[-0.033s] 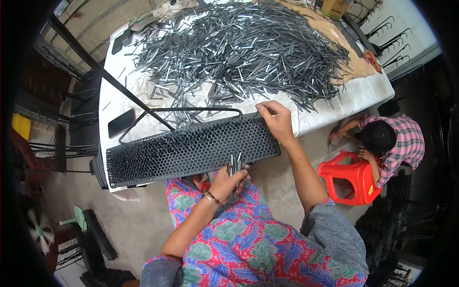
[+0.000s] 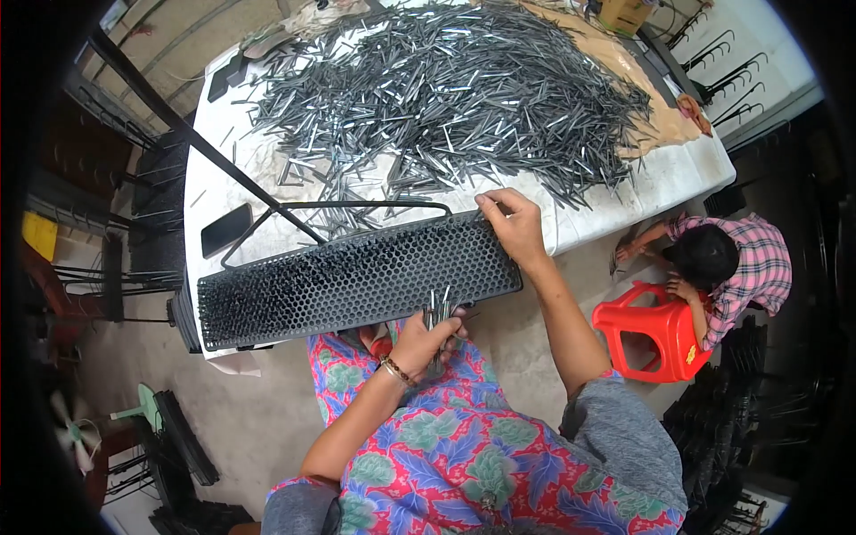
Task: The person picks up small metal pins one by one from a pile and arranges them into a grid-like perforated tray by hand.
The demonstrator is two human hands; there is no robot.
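A long black perforated panel [image 2: 383, 267] lies tilted along the table's near edge. Thin black pieces stand thickly in its left part, while open round holes show further right. A bundle of thin, shiny dark strips [image 2: 437, 312] points upward out of my left hand [image 2: 428, 339], which is closed around it below the panel's near edge. My right hand [image 2: 515, 227] is at the panel's far right corner, thumb and forefinger pinched close together. What is between those fingertips is too small to make out. Beyond the panel, a large heap of similar strips [image 2: 446, 89] covers the table.
A black pole [image 2: 187, 129] slants from upper left to a bent bar behind the panel. A phone [image 2: 226, 229] lies on the white-covered table [image 2: 209, 178]. At right, a person in a checked shirt [image 2: 758, 263] leans by a red stool [image 2: 651, 334]. A fan [image 2: 76, 432] stands lower left.
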